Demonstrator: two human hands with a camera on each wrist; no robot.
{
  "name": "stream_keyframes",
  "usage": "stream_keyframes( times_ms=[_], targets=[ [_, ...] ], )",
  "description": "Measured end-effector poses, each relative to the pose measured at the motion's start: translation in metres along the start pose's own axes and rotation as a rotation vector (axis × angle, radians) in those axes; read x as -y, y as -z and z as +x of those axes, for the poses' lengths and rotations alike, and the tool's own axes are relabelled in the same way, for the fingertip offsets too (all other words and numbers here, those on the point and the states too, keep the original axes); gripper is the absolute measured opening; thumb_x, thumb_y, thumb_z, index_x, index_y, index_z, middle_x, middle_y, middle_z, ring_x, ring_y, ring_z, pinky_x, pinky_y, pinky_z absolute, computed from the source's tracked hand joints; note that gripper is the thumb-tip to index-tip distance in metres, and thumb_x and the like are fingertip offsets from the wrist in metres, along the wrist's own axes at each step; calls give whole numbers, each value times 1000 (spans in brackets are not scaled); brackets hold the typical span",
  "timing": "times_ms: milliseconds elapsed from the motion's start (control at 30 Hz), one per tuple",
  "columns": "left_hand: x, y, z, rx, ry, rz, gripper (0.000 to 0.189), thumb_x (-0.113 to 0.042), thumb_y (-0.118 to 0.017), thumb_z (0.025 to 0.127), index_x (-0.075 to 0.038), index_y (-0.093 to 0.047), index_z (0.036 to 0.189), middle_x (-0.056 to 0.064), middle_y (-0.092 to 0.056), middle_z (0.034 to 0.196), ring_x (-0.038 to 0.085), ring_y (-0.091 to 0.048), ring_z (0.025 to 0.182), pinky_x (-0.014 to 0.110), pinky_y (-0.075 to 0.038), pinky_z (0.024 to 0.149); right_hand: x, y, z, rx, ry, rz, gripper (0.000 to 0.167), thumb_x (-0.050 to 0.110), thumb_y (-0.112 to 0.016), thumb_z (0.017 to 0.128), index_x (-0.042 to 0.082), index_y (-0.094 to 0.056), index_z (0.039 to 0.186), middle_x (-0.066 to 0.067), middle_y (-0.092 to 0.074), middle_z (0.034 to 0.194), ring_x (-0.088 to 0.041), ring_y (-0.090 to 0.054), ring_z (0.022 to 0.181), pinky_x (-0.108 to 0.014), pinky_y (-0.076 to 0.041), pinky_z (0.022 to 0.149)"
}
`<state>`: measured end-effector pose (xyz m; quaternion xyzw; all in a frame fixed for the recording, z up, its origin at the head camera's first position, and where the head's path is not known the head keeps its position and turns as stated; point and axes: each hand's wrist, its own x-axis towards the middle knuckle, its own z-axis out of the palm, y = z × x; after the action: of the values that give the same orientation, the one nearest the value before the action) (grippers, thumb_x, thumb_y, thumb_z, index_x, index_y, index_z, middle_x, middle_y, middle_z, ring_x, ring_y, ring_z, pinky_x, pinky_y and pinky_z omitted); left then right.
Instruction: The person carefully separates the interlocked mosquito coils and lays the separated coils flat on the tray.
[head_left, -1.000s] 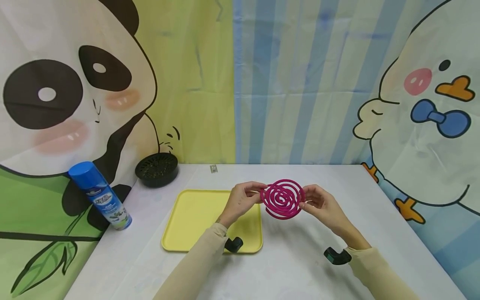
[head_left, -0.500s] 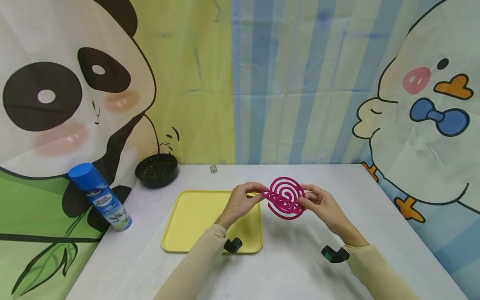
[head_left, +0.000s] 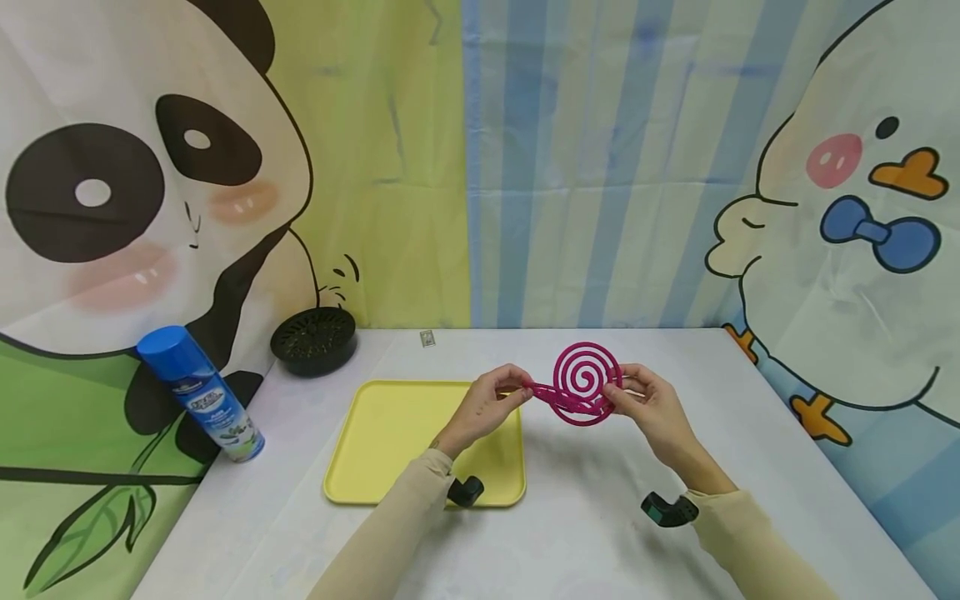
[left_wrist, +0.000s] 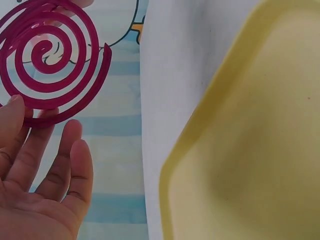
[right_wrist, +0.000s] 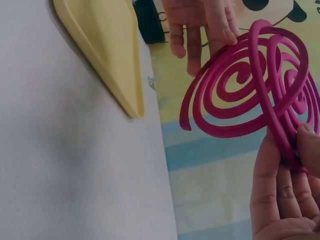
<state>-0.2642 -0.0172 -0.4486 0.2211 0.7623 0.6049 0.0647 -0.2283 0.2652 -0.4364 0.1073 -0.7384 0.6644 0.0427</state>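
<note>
Two magenta mosquito coils are held up over the table, splayed apart at an angle but still overlapping. My left hand (head_left: 486, 408) pinches the outer edge of one mosquito coil (right_wrist: 225, 133) between thumb and fingers; in the head view it appears nearly edge-on. With thumb and fingers, my right hand (head_left: 658, 410) grips the rim of the other mosquito coil (head_left: 587, 423), whose spiral faces the head camera. In the right wrist view the rings cross each other near the right hand. Whether they are still linked, I cannot tell.
A yellow tray (head_left: 397, 442) lies under the left forearm. A black round slotted dish (head_left: 313, 342) stands at the back left, and a blue-capped spray can (head_left: 206, 400) is at the left edge. A small metal piece (head_left: 427, 337) lies near the back edge.
The two coils have gone from lying almost flat together to standing at an angle. The right hand has turned its coil up and slightly right; the left hand has hardly moved.
</note>
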Motion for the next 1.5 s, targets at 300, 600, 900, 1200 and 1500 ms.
stream_keyframes(
  times_ms=[300, 600, 900, 1200, 1500],
  targets=[
    [3, 0, 0, -1, 10, 46, 16, -22, -61, 103, -15, -74, 109, 3, -73, 107, 24, -66, 106, 32, -55, 91, -2, 0, 1, -67, -17, 31, 41, 14, -71, 96, -8, -50, 123, 2, -68, 100, -9, -75, 85, -27, -62, 77],
    [2, 3, -1, -19, 13, 22, 16, -23, -60, 103, -14, -73, 103, 8, -73, 96, 19, -65, 89, 27, -56, 80, -3, 1, -1, -79, -28, 69, 44, 12, -70, 96, -12, -45, 123, 2, -69, 102, -10, -76, 88, -30, -62, 78],
    [3, 4, -2, -3, 13, -19, 16, -20, -62, 103, -10, -73, 107, 13, -73, 100, 16, -67, 87, 34, -60, 83, -4, 1, -1, -73, -29, 50, 46, 13, -71, 96, -11, -45, 125, 2, -69, 102, -11, -76, 87, -30, -62, 78],
    [6, 9, 0, 9, 62, 12, 12, -15, -68, 98, -11, -74, 107, 3, -74, 100, 13, -69, 89, 44, -61, 87, -5, 2, 0, -44, -33, -43, 43, 20, -71, 96, -3, -55, 128, 0, -67, 111, -11, -75, 90, -27, -62, 81],
    [-3, 17, -2, -33, 82, 115, 14, -17, -70, 96, -13, -76, 109, 1, -75, 100, 13, -69, 90, 44, -61, 86, -2, 3, 2, -67, -59, -148, 42, 27, -69, 98, -5, -60, 123, 0, -70, 104, -8, -73, 89, -22, -61, 80]
  ],
)
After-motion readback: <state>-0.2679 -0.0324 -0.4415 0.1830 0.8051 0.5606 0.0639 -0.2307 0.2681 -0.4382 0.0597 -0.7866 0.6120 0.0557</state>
